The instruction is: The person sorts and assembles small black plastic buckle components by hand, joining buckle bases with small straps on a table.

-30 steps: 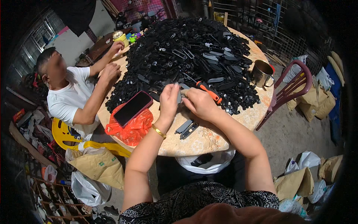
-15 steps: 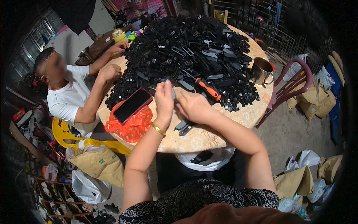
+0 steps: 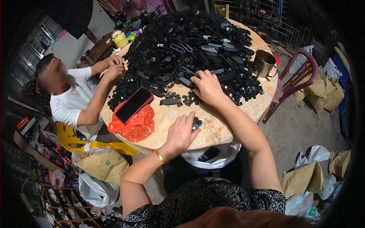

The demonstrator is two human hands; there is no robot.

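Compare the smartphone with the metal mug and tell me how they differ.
Shape: the smartphone is a flat rectangle, while the metal mug is round-sided with a handle.
Colour: the smartphone shows a dark screen in a reddish case; the metal mug is silvery.
Pose: the smartphone lies screen-up on a red plastic bag; the metal mug stands upright.
Shared: both sit beside the pile of black plastic parts.
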